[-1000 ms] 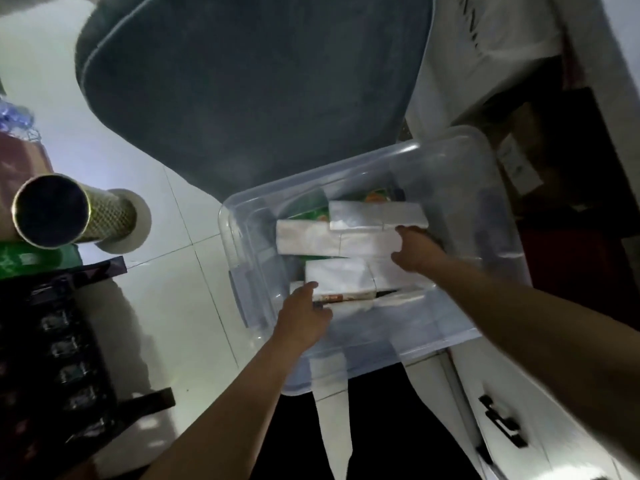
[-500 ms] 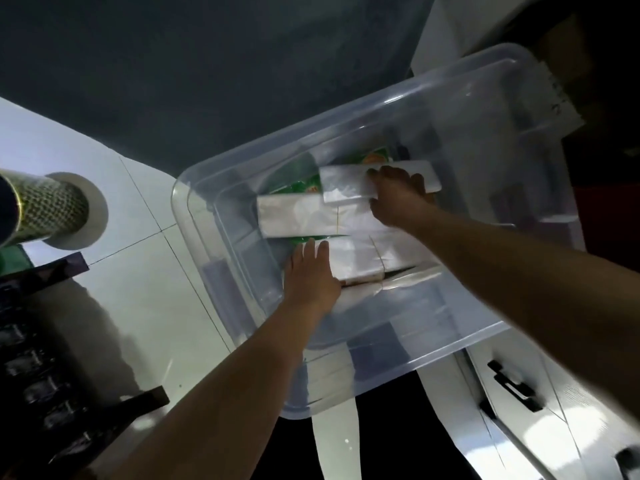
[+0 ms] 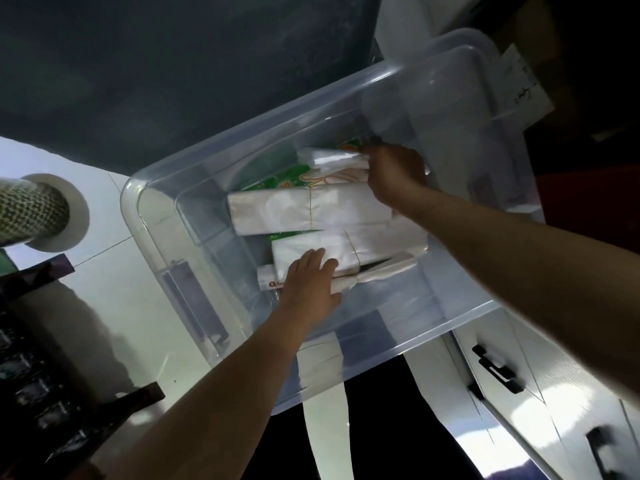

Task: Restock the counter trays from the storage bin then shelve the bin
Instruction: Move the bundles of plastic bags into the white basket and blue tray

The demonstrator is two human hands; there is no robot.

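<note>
inside the clear storage bin [image 3: 166,188], which sits on the pale tiled floor [image 3: 114,271] beside a white cabinet [image 3: 554,393], both hands reach for white bundles of folded plastic bags. the right hand [image 3: 394,174] is closed round the end of the far bundle [image 3: 329,157], fingers curled over it. the left hand [image 3: 308,282] lies flat and open, palm down, on the near bundle [image 3: 363,251], gripping nothing. between them lies a middle bundle [image 3: 298,209], tied with a thin band, over green printed packs [image 3: 287,176]. no counter trays are in view. risks, as judged: (1) the slick far bundle, held at 1 end only, may sag and shed bags when lifted; (2) a thin band may slip off, loosening a stack; (3) the flat left hand gives no hold, so the near bundle could slide; (4) dim light may hide what lies under the 3 bundles.
</note>
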